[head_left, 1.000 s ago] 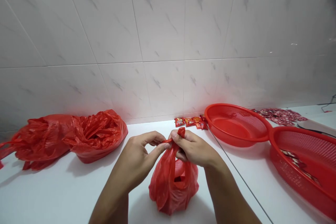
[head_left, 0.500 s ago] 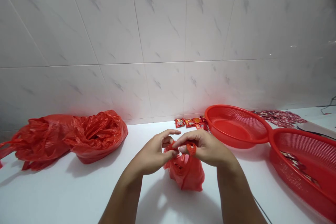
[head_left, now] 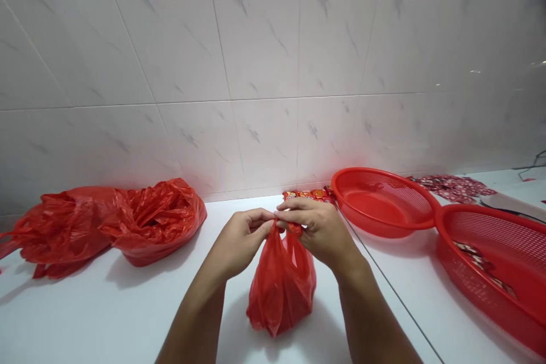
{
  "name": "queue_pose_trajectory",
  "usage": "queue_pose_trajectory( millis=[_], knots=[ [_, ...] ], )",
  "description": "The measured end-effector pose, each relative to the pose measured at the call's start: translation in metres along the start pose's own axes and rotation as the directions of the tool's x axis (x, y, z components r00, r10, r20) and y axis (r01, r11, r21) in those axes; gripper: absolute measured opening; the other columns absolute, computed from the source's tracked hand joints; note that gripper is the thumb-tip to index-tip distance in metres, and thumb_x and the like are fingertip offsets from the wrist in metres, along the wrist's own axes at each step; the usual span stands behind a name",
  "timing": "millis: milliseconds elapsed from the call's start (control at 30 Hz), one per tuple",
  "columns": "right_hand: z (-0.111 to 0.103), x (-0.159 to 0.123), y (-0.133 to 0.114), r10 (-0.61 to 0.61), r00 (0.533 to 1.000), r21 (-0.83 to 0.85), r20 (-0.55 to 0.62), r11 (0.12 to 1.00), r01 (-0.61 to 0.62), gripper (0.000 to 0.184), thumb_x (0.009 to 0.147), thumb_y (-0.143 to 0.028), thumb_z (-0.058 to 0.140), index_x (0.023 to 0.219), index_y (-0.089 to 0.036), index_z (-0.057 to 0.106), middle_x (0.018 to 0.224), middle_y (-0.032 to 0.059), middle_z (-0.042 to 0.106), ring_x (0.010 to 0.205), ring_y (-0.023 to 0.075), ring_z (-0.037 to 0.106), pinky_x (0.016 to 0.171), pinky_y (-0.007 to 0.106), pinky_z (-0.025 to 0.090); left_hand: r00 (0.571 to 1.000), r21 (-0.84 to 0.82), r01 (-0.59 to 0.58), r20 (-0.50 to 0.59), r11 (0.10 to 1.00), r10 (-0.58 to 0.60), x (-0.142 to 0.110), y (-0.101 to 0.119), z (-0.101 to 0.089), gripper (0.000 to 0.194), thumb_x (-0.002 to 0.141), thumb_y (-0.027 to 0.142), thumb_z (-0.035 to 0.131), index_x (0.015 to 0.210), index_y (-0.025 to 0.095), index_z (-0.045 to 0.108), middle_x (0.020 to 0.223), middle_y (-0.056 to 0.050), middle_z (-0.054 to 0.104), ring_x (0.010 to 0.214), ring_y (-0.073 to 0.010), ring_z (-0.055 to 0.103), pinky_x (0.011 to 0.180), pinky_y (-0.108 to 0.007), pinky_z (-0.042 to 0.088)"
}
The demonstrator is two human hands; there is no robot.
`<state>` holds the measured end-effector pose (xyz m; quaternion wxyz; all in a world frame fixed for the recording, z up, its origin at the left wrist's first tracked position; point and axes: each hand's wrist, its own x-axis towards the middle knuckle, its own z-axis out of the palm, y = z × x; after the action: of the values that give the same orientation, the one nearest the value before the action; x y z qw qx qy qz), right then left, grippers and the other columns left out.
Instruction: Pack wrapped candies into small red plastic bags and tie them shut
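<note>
Between my arms, a filled red plastic bag [head_left: 281, 290] rests on the white table, its top drawn up into a narrow neck. My left hand [head_left: 243, 239] pinches the top of the bag with thumb and index finger. Right beside it, my right hand [head_left: 318, 230] grips the bag's handle, with a loop of red plastic showing around its thumb. The fingertips of both hands meet at the neck, so the exact twist of plastic there is partly hidden. What the bag contains cannot be made out.
Two larger red plastic bags [head_left: 157, 222] lie at the left against the tiled wall. Small red snack packets [head_left: 303, 195] sit behind my right hand. Two red plastic baskets [head_left: 384, 205] stand at the right, the nearer one holding some packets. A seam runs across the white tabletop [head_left: 170, 307].
The bag's top has been pulled up, so the bag stands taller and slightly nearer to me. Both hands have come closer together at its neck.
</note>
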<state>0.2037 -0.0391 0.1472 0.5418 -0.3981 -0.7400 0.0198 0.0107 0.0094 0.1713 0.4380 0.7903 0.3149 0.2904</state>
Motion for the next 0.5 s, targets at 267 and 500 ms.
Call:
queue_pose_trajectory(
  millis=[267,500],
  knots=[
    [-0.028,-0.013,0.07,0.745,0.61,-0.42,0.268,0.661,-0.622,0.039,0.097,-0.033,0.065,0.06,-0.02,0.065,0.06,0.0018,0.064,0.055,0.0162,0.056,0.054,0.029,0.038,0.853,0.559,0.515,-0.255,0.65,-0.456,0.01,-0.048,-0.04,0.019,0.088,0.027,0.059,0.079,0.022,0.075,0.083,-0.006,0.08,0.076,-0.0237,0.071,0.061,-0.031,0.043],
    [-0.046,-0.013,0.048,0.625,0.691,-0.159,0.364,0.773,-0.615,0.036,0.1,-0.045,0.057,0.079,-0.02,0.071,0.092,0.0074,0.076,0.089,0.0221,0.071,0.063,0.027,0.048,0.932,0.496,0.347,-0.275,0.796,-0.236,-0.001,-0.023,-0.04,0.027,0.095,0.042,0.054,0.092,0.027,0.077,0.099,-0.002,0.081,0.087,-0.0234,0.072,0.065,-0.029,0.046]
  ],
)
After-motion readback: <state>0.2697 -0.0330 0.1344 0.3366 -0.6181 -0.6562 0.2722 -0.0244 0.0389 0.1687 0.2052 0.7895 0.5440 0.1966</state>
